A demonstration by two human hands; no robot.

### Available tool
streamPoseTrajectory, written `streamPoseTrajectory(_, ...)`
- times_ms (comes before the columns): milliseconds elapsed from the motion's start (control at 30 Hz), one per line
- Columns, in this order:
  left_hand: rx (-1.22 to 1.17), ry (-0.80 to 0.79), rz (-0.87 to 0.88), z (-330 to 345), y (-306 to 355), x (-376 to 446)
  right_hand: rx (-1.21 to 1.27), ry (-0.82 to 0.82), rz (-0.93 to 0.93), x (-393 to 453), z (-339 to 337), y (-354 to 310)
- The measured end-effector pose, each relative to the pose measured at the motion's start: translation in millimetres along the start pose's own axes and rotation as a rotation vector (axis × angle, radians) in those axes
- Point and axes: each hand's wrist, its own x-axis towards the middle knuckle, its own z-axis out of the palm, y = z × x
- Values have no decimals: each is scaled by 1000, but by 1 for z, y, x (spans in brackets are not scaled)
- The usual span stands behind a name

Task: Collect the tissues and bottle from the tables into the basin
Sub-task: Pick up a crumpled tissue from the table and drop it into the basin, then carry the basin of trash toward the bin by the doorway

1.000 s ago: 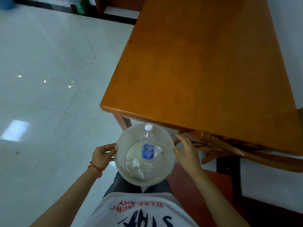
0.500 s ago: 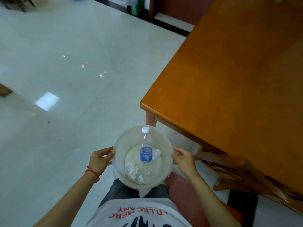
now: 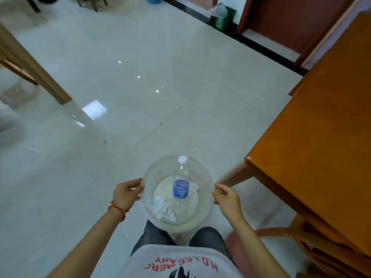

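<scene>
A: What are the hands doing?
B: The left hand (image 3: 125,194) grips the basin (image 3: 204,177) by its rim on one side; the right hand (image 3: 227,199) has its fingers curled at the opposite rim, holding it too; the basin hangs between them, in front of the person's shirt (image 3: 180,261).

A: And the task's things?
B: The bottle (image 3: 180,187) lies inside the basin, between the hands, cap pointing away from the body; the tissues (image 3: 163,208) lie crumpled on the basin floor, nearer the left hand, and one more bit shows just beside the bottle on the right-hand side.

A: What stands around?
B: A table (image 3: 321,141) is to the right of the right hand, its corner near; a chair (image 3: 301,243) is tucked under it, below that hand; open floor (image 3: 140,109) lies ahead; beyond the left hand, well apart, a wooden leg (image 3: 34,69); far ahead, a green bin (image 3: 223,18) by the wall.
</scene>
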Motion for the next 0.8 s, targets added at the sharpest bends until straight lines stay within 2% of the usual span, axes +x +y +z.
streamPoseTrajectory(400, -110, 100, -75, -40, 27, 88, -78, -44, -67, 89, 65, -89)
streamPoseTrajectory(633, -117, 104, -48, -31, 87, 174, -44, -29, -116, 168, 70, -154)
streamPoseTrajectory(800, -106, 45, -16, -13, 141, 234, 29, 29, -104, 212, 56, -189)
